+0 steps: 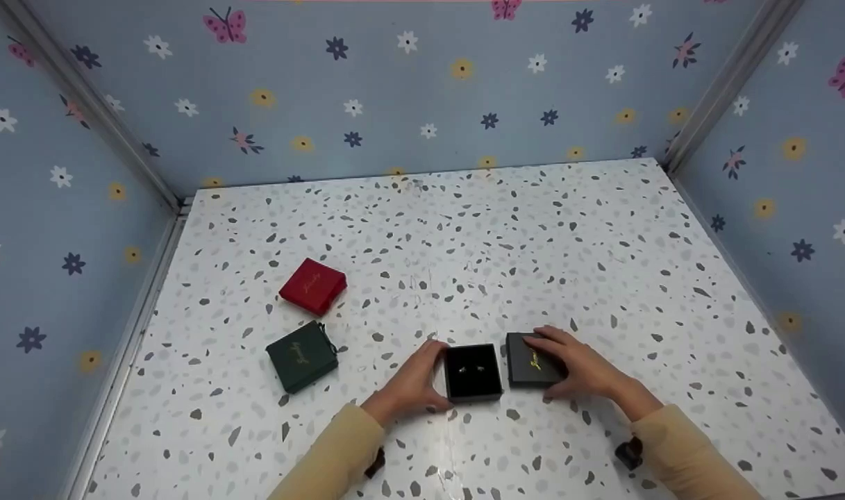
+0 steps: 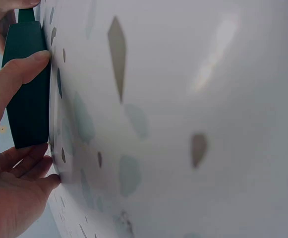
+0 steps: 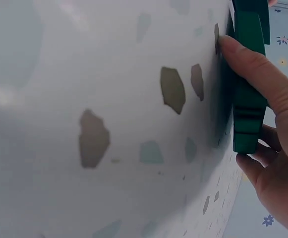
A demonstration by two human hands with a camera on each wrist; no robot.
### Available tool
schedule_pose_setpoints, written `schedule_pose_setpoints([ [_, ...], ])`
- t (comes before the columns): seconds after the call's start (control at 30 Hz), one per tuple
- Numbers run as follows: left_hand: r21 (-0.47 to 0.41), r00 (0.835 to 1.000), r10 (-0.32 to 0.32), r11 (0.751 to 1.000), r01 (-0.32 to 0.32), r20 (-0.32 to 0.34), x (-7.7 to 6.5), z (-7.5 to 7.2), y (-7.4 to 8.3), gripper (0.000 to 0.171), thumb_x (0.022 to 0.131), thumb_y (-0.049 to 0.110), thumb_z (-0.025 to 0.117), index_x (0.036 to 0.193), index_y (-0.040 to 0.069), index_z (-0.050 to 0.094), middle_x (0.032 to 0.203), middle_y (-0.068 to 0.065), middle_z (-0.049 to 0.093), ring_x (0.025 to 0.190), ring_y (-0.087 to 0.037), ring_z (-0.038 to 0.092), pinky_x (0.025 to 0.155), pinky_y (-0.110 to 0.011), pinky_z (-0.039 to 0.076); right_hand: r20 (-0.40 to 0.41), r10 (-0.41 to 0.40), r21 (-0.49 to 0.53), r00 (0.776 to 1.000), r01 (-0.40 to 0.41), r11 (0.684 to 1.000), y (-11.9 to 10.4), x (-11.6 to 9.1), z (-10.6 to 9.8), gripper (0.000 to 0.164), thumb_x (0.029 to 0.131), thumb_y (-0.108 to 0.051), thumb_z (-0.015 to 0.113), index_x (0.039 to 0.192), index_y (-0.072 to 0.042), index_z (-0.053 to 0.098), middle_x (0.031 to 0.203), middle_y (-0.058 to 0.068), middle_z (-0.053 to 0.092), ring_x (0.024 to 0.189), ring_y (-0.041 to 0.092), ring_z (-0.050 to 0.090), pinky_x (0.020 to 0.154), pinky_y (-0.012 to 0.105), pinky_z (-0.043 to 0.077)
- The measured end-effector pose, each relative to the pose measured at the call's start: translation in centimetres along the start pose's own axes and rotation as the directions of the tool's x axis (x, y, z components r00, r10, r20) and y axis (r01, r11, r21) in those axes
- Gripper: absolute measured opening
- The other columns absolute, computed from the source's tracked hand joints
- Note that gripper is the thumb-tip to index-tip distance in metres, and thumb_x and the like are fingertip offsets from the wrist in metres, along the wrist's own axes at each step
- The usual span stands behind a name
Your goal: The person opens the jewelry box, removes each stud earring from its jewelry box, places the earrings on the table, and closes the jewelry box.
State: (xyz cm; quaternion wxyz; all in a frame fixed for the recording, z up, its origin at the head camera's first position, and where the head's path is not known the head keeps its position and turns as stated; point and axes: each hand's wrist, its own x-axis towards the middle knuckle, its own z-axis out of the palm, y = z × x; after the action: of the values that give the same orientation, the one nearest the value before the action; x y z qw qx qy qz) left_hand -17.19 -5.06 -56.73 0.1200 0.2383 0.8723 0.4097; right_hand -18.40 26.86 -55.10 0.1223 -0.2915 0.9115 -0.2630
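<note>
A small square jewelry box base [image 1: 473, 373] sits on the table, its black padded inside facing up with two small shiny pieces on it, like stud earrings. My left hand [image 1: 414, 378] grips it by the left side, thumb at the front edge and fingers at the back; in the left wrist view its wall [image 2: 28, 106] looks dark green. Just to the right, my right hand [image 1: 580, 366] grips the box lid [image 1: 523, 371], which shows gold lettering on top. The right wrist view shows thumb and fingers at opposite sides of the lid [image 3: 249, 94].
Over on the left lie a red jewelry box [image 1: 312, 286] with gold lettering and, nearer me, a dark green jewelry box [image 1: 303, 356] with a dark loop at its corner. The speckled white table [image 1: 464, 243] is bordered by flower-patterned walls [image 1: 394, 83] at the back and both sides.
</note>
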Motion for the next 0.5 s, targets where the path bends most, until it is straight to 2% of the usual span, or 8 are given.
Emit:
schedule_pose_setpoints([
  [0.27,-0.018,1.0,0.016,1.0,-0.016,-0.01,-0.04,-0.12,0.05,0.084,0.044,0.016,0.085,0.117,0.009,0.043,0.108,0.003,0.046,0.101,-0.012,0.046,0.096,-0.026,0.033,0.011,0.021,0.01,1.0,-0.021,1.0,0.04,-0.07,0.08,0.092,0.057,-0.025,0.082,0.136,-0.022,0.036,0.142,0.008,0.024,0.129,0.031,0.019,0.097,0.047,0.028],
  [0.5,-0.03,1.0,0.023,0.999,-0.023,-0.005,-0.16,-0.05,0.08,0.082,0.046,0.015,0.085,0.116,0.008,0.042,0.108,0.002,0.045,0.101,-0.012,0.046,0.096,-0.026,0.033,0.031,0.007,0.031,0.999,-0.008,0.999,-0.19,-0.07,-0.24,0.092,0.058,-0.029,0.082,0.137,-0.02,0.036,0.143,0.01,0.021,0.129,0.031,0.017,0.097,0.048,0.027],
])
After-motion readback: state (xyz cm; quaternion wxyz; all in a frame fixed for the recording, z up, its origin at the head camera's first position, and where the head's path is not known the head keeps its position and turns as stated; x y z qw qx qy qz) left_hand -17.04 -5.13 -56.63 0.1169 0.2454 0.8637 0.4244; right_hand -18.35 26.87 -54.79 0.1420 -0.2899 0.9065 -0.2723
